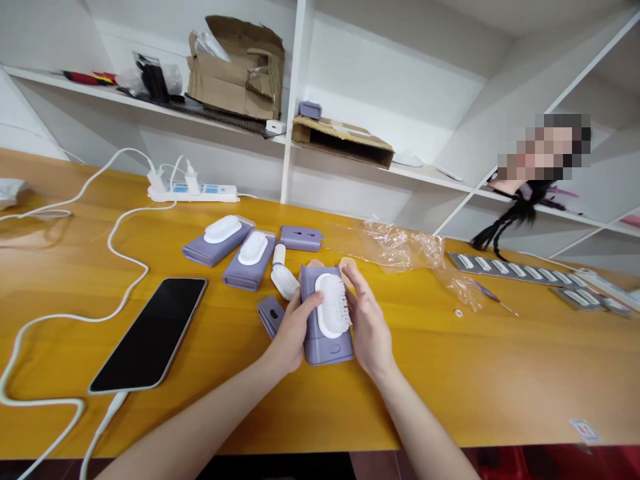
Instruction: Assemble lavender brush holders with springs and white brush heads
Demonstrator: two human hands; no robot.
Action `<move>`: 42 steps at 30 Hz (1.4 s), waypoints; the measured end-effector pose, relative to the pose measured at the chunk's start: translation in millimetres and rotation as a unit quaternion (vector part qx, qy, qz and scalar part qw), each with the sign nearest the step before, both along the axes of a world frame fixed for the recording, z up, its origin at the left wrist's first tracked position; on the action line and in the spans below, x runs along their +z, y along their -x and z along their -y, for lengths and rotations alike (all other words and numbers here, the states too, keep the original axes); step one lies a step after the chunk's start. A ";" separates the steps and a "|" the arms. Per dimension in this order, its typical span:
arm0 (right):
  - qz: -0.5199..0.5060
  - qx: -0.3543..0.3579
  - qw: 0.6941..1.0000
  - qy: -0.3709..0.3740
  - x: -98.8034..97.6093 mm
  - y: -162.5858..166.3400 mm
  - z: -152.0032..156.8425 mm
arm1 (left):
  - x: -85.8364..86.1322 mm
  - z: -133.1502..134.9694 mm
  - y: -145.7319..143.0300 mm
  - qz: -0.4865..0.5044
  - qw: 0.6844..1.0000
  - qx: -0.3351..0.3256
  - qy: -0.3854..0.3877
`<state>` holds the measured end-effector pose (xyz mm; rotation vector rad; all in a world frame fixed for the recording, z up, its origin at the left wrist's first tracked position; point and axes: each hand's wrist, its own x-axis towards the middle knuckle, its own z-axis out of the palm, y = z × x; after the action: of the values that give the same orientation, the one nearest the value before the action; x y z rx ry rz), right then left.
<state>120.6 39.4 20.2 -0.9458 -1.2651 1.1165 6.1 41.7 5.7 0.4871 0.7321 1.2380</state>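
- The purple case (312, 347) is held over the table (480, 380) by the left hand (290, 333) — thumb laid on the white bristle pad (329, 310), other fingers mostly hidden.
- The right hand (371, 330) is placed along the right side, fingers extended — whether they are clamped cannot be told.
- Beyond the left hand, a white brush (284, 280) is seen.

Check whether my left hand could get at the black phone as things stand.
Yes, probably, though the left hand would likely have to let go of the purple case first; the phone lies on that side, with nothing tall between.
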 end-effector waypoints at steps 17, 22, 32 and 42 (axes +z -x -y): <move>-0.054 0.175 0.978 0.099 -3.4 -11.0 -3.7 | -2.5 -9.0 9.2 -0.027 0.999 0.032 -0.005; 0.013 0.159 0.986 0.041 -10.0 -9.8 -3.6 | -11.7 -10.7 8.8 -0.108 0.990 0.068 -0.059; 0.060 0.148 0.987 -0.006 -10.6 -6.0 0.1 | -13.9 -12.1 8.2 -0.107 0.988 0.094 -0.067; 0.309 -0.135 0.941 0.004 5.3 -73.3 -30.7 | 6.8 -20.2 25.7 0.045 0.997 0.040 0.051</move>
<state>193.8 70.0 25.5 -1.4977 -1.5621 0.6197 -19.7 61.9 12.5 0.3184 0.7401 1.2824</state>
